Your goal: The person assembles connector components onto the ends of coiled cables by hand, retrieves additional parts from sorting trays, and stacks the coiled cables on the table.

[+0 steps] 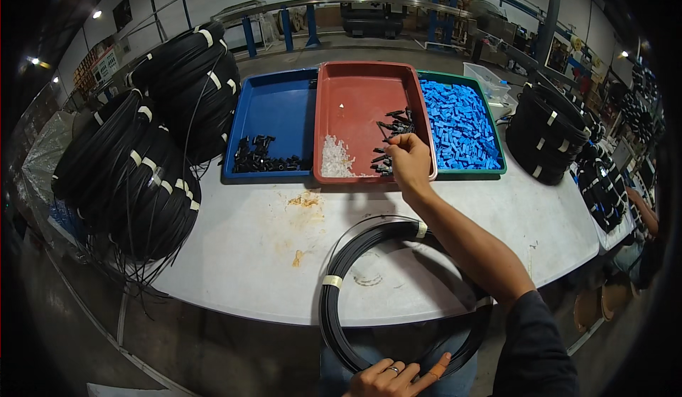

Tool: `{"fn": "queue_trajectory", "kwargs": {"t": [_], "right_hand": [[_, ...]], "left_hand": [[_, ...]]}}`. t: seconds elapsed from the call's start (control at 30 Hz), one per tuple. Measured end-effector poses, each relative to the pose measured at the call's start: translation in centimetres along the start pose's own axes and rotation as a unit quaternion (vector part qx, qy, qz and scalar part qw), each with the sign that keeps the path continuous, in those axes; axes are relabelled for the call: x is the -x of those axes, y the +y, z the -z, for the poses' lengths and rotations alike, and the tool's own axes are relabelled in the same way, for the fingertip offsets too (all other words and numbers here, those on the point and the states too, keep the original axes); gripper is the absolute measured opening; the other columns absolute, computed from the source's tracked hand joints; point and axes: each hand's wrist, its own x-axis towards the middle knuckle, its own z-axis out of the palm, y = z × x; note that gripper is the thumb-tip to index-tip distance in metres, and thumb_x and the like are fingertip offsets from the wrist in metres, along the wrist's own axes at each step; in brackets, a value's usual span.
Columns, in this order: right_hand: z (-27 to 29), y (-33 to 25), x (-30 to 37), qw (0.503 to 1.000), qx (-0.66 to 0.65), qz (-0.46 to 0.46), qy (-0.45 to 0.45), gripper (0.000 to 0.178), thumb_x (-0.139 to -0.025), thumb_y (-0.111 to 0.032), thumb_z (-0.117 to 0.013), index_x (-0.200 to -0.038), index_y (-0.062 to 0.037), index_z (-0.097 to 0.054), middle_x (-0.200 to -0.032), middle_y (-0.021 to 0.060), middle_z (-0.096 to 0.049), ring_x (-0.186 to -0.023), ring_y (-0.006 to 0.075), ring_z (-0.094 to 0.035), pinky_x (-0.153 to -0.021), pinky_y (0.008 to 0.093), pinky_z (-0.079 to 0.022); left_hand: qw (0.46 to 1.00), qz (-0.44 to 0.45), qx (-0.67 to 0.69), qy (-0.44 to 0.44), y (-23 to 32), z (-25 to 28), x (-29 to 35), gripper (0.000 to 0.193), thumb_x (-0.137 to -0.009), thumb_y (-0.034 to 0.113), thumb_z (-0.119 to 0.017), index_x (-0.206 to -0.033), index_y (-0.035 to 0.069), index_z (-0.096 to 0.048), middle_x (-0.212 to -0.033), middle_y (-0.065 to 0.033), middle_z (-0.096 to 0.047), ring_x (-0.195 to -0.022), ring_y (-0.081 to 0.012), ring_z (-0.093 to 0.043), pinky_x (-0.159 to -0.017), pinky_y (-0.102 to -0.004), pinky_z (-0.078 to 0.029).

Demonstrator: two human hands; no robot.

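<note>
My right hand (408, 157) reaches over the red tray (362, 77), its fingers pinched on a small black tapered part at the edge of a pile of black parts (399, 124). Beside that pile, in the same tray, lies a heap of small clear plastic pieces (334, 158). At the near table edge, my left hand (398, 378) is curled over the rim of a black cable coil (332, 312) and holds it. This coil is bound with pale tape and overhangs the table edge; my right forearm passes over its right side.
Left of the red tray is a blue tray (273, 91) with black tubular pieces; right of it, a green tray (503, 162) full of blue pieces (458, 123). Stacked black coils (142, 177) rise at the left, more coils (545, 131) at the right. A person's arm (643, 212) shows far right.
</note>
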Motion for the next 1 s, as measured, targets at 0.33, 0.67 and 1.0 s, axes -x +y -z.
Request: {"fn": "queue_trajectory", "kwargs": {"t": [0.33,0.67,1.0], "right_hand": [[0.2,4.6,1.1,0.984,-0.004,0.152,-0.091,0.018,-0.096,-0.015,-0.065,-0.097,0.0023,-0.064,-0.08,0.0081,-0.068,-0.071,0.0152,-0.062,-0.069,0.0312,-0.049],[0.9,1.8,3.6,0.944,0.072,0.186,-0.262,0.02,-0.098,-0.02,-0.064,-0.098,-0.0005,-0.061,-0.076,0.011,-0.062,-0.064,0.0192,-0.054,-0.063,0.0331,-0.045],[1.5,1.2,4.1,0.912,0.1,0.19,-0.348,0.013,-0.094,-0.016,-0.067,-0.093,-0.0025,-0.066,-0.075,0.0102,-0.065,-0.063,0.0223,-0.06,-0.06,0.0344,-0.046]], "left_hand": [[0.99,-0.049,0.136,-0.003,-1.6,1.0,0.2,0.039,-0.089,0.013,-0.062,-0.127,0.01,-0.072,-0.062,0.0006,-0.047,-0.051,-0.013,-0.047,-0.053,-0.0257,-0.042],[0.952,-0.157,0.222,-0.143,-8.2,4.5,0.0,0.038,-0.093,0.012,-0.059,-0.129,0.016,-0.068,-0.085,-0.0053,-0.062,-0.07,-0.0165,-0.059,-0.068,-0.0309,-0.05],[0.986,-0.119,-0.033,-0.115,-27.3,7.3,-8.7,0.018,-0.082,0.008,-0.072,-0.1,0.007,-0.072,-0.1,-0.0056,-0.074,-0.079,-0.0221,-0.069,-0.071,-0.0368,-0.053]]}}
